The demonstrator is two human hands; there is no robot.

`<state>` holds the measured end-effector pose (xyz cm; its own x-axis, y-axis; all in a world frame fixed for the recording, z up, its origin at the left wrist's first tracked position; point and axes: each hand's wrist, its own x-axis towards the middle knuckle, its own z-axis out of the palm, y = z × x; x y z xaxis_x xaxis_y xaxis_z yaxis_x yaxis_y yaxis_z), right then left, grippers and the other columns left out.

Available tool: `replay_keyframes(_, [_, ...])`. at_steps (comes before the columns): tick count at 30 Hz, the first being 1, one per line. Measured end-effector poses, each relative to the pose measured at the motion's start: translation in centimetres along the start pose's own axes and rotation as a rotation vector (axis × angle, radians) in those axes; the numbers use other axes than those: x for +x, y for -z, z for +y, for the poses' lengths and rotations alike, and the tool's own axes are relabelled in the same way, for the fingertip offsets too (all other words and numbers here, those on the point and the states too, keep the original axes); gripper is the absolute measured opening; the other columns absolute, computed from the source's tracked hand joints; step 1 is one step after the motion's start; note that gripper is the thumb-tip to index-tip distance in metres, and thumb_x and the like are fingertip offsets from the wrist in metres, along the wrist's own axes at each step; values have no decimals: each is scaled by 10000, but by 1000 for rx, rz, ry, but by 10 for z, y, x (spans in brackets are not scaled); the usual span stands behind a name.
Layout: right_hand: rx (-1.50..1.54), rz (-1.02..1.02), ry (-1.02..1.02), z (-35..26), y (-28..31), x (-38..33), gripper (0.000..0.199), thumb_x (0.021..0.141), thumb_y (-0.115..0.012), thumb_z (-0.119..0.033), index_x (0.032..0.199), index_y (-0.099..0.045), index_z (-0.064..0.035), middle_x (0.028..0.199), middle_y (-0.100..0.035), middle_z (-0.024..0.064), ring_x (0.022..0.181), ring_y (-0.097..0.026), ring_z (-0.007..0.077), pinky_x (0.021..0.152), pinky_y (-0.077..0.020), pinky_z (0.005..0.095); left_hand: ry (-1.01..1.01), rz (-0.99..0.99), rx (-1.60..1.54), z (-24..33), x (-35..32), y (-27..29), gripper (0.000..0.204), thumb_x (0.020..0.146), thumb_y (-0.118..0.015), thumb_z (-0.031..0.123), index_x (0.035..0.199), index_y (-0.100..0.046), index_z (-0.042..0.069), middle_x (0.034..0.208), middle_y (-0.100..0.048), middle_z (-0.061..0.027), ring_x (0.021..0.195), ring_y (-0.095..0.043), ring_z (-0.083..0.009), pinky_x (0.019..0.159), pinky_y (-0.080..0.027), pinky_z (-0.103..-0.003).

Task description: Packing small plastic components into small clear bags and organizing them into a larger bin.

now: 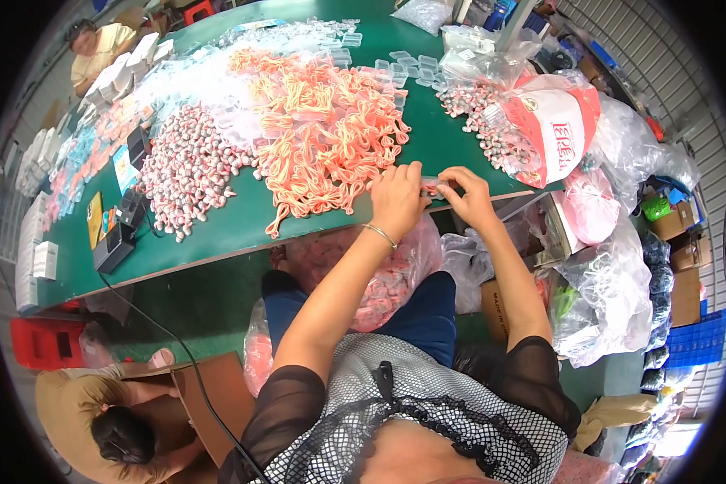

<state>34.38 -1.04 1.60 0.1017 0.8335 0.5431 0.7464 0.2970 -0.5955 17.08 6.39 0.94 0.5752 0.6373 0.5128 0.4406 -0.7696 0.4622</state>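
At the near edge of the green table, my left hand (397, 198) and my right hand (468, 196) meet, fingers bent and pinching. Between them is a small clear plastic case (431, 189) with something pinkish in it; the fingers cover much of it. Just beyond my left hand spreads a big heap of bundled orange cords (323, 133). Left of that lies a pile of small pink-and-grey rounded pieces (187, 165). More clear cases (403, 68) lie scattered behind the cords.
A red-and-white printed bag (552, 129) spills similar rounded pieces at the right. A clear bag of pink items (387, 282) sits between my knees. Black devices (114, 246) and a cable stand at the left. One person bends over a cardboard box (211, 395); another sits far left.
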Motion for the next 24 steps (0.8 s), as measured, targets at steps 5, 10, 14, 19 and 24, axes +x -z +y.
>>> replay_keyframes(5, [-52,107,-7,-8,-11,-11,164,804,-721,-54,942,-649,-7,906,-656,111,795,-642,244,694,-512,323,3,0,22,-8,-3,4,457,692,-783,268,1083,-631,88,976,-632,-64,973,-574,-261,803,-414,-406])
replay_keyframes(10, [-105,143,44,-7,-17,-16,168,799,-729,-64,941,-654,-15,909,-656,112,824,-642,265,716,-511,338,21,55,70,-11,-5,2,238,679,-762,280,823,-687,106,841,-636,-64,870,-588,-249,745,-399,-421])
replay_keyframes(14, [-80,159,38,-8,-21,-18,168,795,-732,-62,938,-655,-16,911,-654,112,831,-642,267,723,-512,338,47,130,85,-9,-7,5,229,687,-759,288,817,-703,108,826,-640,-68,856,-590,-251,737,-391,-426])
replay_keyframes(19, [-95,188,73,-6,-22,-21,170,790,-731,-48,939,-655,-16,909,-655,113,832,-642,263,727,-512,333,90,77,59,-8,-11,2,228,690,-759,297,809,-709,108,814,-637,-71,824,-591,-256,715,-377,-423])
replay_keyframes(24, [-93,195,90,-6,-24,-22,174,785,-731,-38,941,-658,-18,910,-656,117,832,-643,263,733,-515,331,97,158,44,-7,-14,-5,206,716,-735,284,809,-707,102,816,-639,-81,823,-595,-267,718,-371,-426])
